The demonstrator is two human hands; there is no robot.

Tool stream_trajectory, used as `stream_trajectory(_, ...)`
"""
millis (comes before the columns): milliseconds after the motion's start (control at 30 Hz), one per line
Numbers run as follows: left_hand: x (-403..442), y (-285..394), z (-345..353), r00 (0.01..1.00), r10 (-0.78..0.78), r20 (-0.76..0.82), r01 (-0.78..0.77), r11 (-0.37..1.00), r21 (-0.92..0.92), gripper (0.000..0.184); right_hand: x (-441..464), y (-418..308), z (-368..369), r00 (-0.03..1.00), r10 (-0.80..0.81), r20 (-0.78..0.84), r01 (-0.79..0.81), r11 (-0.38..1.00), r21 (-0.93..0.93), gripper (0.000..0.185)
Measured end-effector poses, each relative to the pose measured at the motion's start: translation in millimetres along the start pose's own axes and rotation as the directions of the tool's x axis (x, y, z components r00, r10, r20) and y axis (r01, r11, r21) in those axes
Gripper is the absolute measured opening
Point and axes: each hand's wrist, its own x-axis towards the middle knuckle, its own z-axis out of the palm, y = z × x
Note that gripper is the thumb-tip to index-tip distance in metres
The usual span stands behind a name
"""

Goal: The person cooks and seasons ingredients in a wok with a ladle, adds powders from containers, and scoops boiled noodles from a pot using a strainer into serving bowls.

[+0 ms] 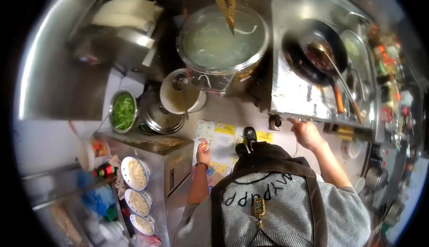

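Observation:
My left hand [203, 153] hangs beside the steel cabinet [178, 166], above the floor, its fingers loosely curled and slightly apart, with nothing visible in it. At the front edge of the steel stove [295, 106], my right hand [307, 134] has a finger stretched toward a dark knob [276, 122] and holds nothing visible. On the stove, a black wok [292, 64] has an orange-brown handle, with a ladle [333, 61] resting in dark sauce. A large round pot [208, 46] holds cloudy water and a few pale noodle strands; wooden sticks [221, 1] hang over it.
Three bowls of noodles [135, 173] line the left counter. Greens fill a metal bowl [124, 111] near a lidded pot [156, 113] and a bucket of broth with a ladle [178, 97]. Bottles and jars [389, 77] stand at the right. Yellow-marked sheets [223, 135] cover the floor.

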Motion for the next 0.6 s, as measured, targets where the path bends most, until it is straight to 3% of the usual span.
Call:
stream_trajectory(67,-8.4,-10.8,6.3,0.998,-0.049,0.047,0.051,0.998,-0.044,0.05,-30.7,12.2,-18.6,0.995,0.051,-0.085,-0.053,0.998,-0.023,0.029)
stream_trajectory(100,-4.9,-49.2,15.3,0.998,-0.041,0.057,0.051,0.977,-0.205,0.048,-41.8,22.2,-26.9,0.984,0.108,-0.145,-0.117,0.991,-0.059,0.024)
stream_trajectory(133,-5.5,-81.2,21.7,0.999,0.001,0.051,0.012,0.967,-0.255,0.045,-48.3,38.9,-36.3,0.97,0.169,-0.175,-0.189,0.976,-0.106,0.022)
stream_trajectory(167,-8.6,-114.6,28.7,1.0,0.007,-0.022,-0.008,0.999,-0.05,0.04,-54.2,59.7,-47.0,0.951,0.227,-0.208,-0.26,0.954,-0.15,0.02)
stream_trajectory(233,-30.5,-150.2,36.9,0.999,-0.038,0.005,0.037,0.993,0.109,0.036,-73.1,102.6,-68.0,0.85,0.306,-0.429,-0.341,0.94,-0.003,0.016)
stream_trajectory(300,-68.9,-125.9,29.8,0.983,-0.111,0.147,0.018,0.852,0.522,0.036,-90.0,160.7,-72.1,0.697,0.192,-0.69,-0.321,0.945,-0.062,0.021)
stream_trajectory(333,-78.1,-120.8,32.5,0.975,-0.129,0.181,0.003,0.822,0.569,0.036,-98.5,170.2,-80.5,0.689,0.218,-0.692,-0.377,0.922,-0.085,0.027)
stream_trajectory(400,-88.4,-109.9,46.0,0.967,-0.13,0.219,0.005,0.87,0.492,0.036,-107.2,223.4,-84.5,0.642,0.287,-0.711,-0.498,0.861,-0.102,0.043)
stream_trajectory(433,-93.6,-107.0,51.9,0.966,-0.129,0.226,0.026,0.912,0.41,0.036,-109.2,267.2,-76.1,0.644,0.198,-0.739,-0.476,0.86,-0.184,0.043)
stream_trajectory(500,-104.5,-88.1,68.1,0.967,-0.125,0.221,0.079,0.975,0.206,0.037,-100.8,305.2,-79.0,0.732,0.483,-0.48,-0.571,0.82,-0.044,0.045)
stream_trajectory(533,-110.5,-74.8,76.7,0.968,-0.124,0.218,0.1,0.988,0.116,0.037,-97.0,313.4,-85.0,0.809,0.453,-0.374,-0.461,0.884,0.074,0.047)
stream_trajectory(600,-120.5,-51.3,98.4,0.968,-0.134,0.211,0.142,0.99,-0.023,0.037,-84.7,342.0,-79.9,0.855,0.405,-0.325,-0.39,0.914,0.113,0.059)
